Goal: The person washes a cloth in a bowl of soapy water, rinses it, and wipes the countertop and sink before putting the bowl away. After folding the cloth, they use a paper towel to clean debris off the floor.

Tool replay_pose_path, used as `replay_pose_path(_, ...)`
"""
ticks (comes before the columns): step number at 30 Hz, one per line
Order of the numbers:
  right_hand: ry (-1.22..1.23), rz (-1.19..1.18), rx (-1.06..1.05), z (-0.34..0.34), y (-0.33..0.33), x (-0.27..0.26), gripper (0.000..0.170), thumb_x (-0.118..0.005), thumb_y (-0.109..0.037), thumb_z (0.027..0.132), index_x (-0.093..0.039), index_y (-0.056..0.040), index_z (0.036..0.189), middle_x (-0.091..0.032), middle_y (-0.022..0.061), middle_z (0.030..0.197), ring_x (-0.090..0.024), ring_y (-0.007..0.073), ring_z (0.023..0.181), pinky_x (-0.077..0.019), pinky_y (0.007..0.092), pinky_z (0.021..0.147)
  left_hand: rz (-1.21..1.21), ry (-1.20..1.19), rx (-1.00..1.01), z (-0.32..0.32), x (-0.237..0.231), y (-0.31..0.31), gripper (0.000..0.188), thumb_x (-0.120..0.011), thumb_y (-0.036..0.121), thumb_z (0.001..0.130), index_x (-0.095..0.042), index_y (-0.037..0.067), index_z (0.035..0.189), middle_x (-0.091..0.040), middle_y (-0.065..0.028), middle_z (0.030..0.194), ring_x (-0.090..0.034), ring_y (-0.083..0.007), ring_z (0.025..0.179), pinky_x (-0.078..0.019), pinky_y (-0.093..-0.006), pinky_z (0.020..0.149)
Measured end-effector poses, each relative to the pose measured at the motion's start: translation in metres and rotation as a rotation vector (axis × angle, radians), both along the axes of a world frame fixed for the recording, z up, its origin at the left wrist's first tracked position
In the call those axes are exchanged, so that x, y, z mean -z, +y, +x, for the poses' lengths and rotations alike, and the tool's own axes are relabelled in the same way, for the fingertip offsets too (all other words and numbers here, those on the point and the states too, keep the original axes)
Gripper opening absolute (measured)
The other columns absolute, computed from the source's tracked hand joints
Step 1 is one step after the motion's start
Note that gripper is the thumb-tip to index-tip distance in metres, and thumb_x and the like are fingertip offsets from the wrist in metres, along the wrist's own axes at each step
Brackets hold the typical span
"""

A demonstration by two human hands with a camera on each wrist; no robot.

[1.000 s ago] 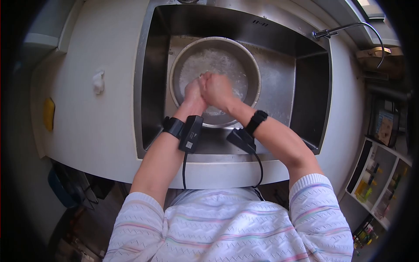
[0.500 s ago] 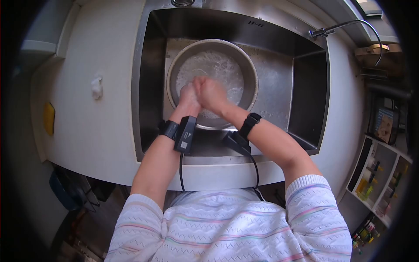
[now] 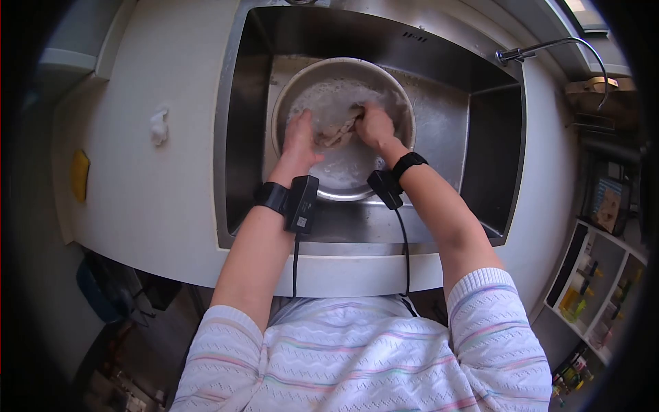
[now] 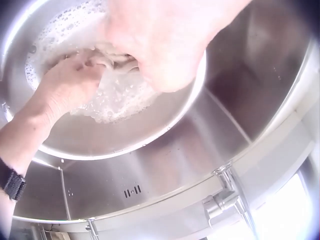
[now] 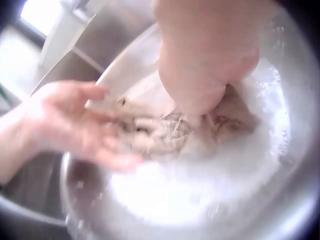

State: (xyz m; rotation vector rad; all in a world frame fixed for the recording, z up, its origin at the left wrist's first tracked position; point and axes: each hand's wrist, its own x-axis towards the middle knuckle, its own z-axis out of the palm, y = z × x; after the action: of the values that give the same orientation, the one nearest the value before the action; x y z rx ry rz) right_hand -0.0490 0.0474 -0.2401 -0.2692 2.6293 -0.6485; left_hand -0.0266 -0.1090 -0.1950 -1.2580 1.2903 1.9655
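A round metal basin [image 3: 343,64] of cloudy, foamy water [image 3: 347,168] stands in the sink. My right hand [image 3: 375,127] grips one end of a wet, wrinkled beige-brown cloth [image 3: 336,139], which hangs twisted toward the left over the water. Its curled fingers are mostly hidden behind the hand in the right wrist view. At the left of the basin, my left hand [image 3: 300,141] is palm inward; the right wrist view shows its fingers [image 5: 122,161] spread beside the loose part of the cloth [image 5: 165,132].
Steel sink walls [image 3: 491,151] surround the basin. A slim curved tap [image 3: 566,40] rises at the back right. On the left counter lie a crumpled white piece [image 3: 158,126] and a yellow item [image 3: 80,176]. Cables hang from both wrist cameras [image 3: 301,206] over the front edge.
My hands were pressed together over the water, one around the other. Now they have parted: the left has loosened, the right has moved right with the cloth, which shows between them.
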Motion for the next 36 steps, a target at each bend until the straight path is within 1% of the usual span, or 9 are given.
replay_pose_path(7, -0.07, -0.61, 0.218, 0.028, -0.066, -0.066, 0.024, -0.055, -0.025, 0.074, -0.058, -0.0034, 0.083, -0.06, 0.0207, 0.075, -0.058, 0.0373, 0.074, -0.0456, 0.0411, 0.067, 0.571, 0.491, -0.105, 0.009, 0.069, -0.016, 0.028, -0.047, 0.023, 0.085, -0.05, 0.001, 0.101, -0.054, -0.0103, 0.095, -0.055, -0.022, 0.085, -0.0463, -0.0299, 0.071)
replay_pose_path(10, 0.124, -0.615, 0.154, 0.031, -0.071, -0.06, 0.026, -0.052, -0.027, 0.078, -0.054, -0.0022, 0.083, -0.059, 0.0221, 0.076, -0.057, 0.0396, 0.074, -0.0449, 0.044, 0.065, 0.867, 0.45, -0.09, 0.008, 0.059, -0.014, 0.018, -0.05, 0.017, 0.083, -0.053, 0.003, 0.093, -0.054, -0.0096, 0.088, -0.055, -0.0211, 0.081, -0.0464, -0.0322, 0.068)
replay_pose_path(11, 0.152, -0.471, 0.166, 0.025, -0.066, -0.052, 0.024, -0.051, -0.025, 0.08, -0.054, -0.0025, 0.086, -0.059, 0.0223, 0.078, -0.057, 0.0396, 0.075, -0.0453, 0.0428, 0.066, 0.459, 0.293, -0.266, 0.01, 0.042, -0.002, 0.018, -0.048, 0.013, 0.083, -0.053, 0.001, 0.095, -0.055, -0.0112, 0.088, -0.056, -0.023, 0.082, -0.0465, -0.033, 0.071)
replay_pose_path(19, 0.282, -0.111, 0.331, -0.001, 0.003, 0.004, 0.021, -0.051, -0.02, 0.08, -0.053, -0.002, 0.091, -0.058, 0.0246, 0.085, -0.054, 0.0418, 0.083, -0.0429, 0.0464, 0.072, 0.215, 0.163, -0.141, 0.001, 0.026, 0.0, 0.036, -0.04, 0.015, 0.088, -0.039, -0.008, 0.115, -0.041, -0.0234, 0.118, -0.045, -0.0346, 0.108, -0.0416, -0.0453, 0.088)
replay_pose_path(21, -0.044, 0.023, -0.006, 0.006, 0.006, 0.006, 0.024, -0.053, -0.02, 0.08, -0.056, 0.0011, 0.092, -0.06, 0.0226, 0.088, -0.059, 0.0344, 0.081, -0.0456, 0.0397, 0.071, 0.06, 0.083, -0.033, 0.003, 0.021, 0.005, 0.033, -0.045, 0.017, 0.081, -0.046, -0.005, 0.106, -0.053, -0.0174, 0.1, -0.053, -0.032, 0.09, -0.0447, -0.0462, 0.076)
replay_pose_path(25, -0.547, -0.59, 0.285, 0.004, -0.02, -0.078, 0.027, -0.057, -0.02, 0.081, -0.058, 0.0015, 0.097, -0.062, 0.0163, 0.09, -0.06, 0.0215, 0.08, -0.0463, 0.0312, 0.07, 0.117, -0.001, -0.064, 0.008, 0.019, 0.005, 0.034, -0.046, 0.02, 0.081, -0.047, -0.001, 0.107, -0.054, -0.0142, 0.096, -0.053, -0.0272, 0.088, -0.045, -0.0393, 0.078)
replay_pose_path(30, -0.092, -0.67, -0.074, 0.023, -0.041, -0.09, 0.023, -0.061, -0.021, 0.08, -0.063, -0.0047, 0.096, -0.063, 0.0091, 0.091, -0.059, 0.0164, 0.08, -0.0455, 0.0276, 0.071, 0.719, 0.39, -0.091, 0.018, 0.077, 0.0, 0.032, -0.044, 0.029, 0.084, -0.05, 0.005, 0.104, -0.055, -0.0074, 0.094, -0.054, -0.0185, 0.086, -0.0461, -0.0307, 0.076)
replay_pose_path(35, 0.08, -0.514, -0.089, 0.0, -0.056, -0.06, 0.019, -0.059, -0.019, 0.077, -0.065, -0.0069, 0.09, -0.062, 0.0155, 0.084, -0.061, 0.0298, 0.079, -0.0471, 0.033, 0.07, 0.317, 0.191, -0.082, 0.016, 0.023, 0.019, 0.028, -0.042, 0.022, 0.085, -0.048, 0.008, 0.109, -0.052, -0.0078, 0.108, -0.051, -0.0204, 0.097, -0.0451, -0.0319, 0.075)
replay_pose_path(36, 0.085, -0.515, -0.084, -0.009, -0.048, -0.049, 0.019, -0.059, -0.019, 0.077, -0.065, -0.0069, 0.09, -0.062, 0.0155, 0.084, -0.061, 0.0298, 0.079, -0.0471, 0.033, 0.07, 0.011, 0.238, 0.243, 0.013, 0.024, 0.021, 0.03, -0.046, 0.017, 0.082, -0.048, 0.007, 0.111, -0.052, -0.0081, 0.11, -0.051, -0.0208, 0.097, -0.0438, -0.0309, 0.076)
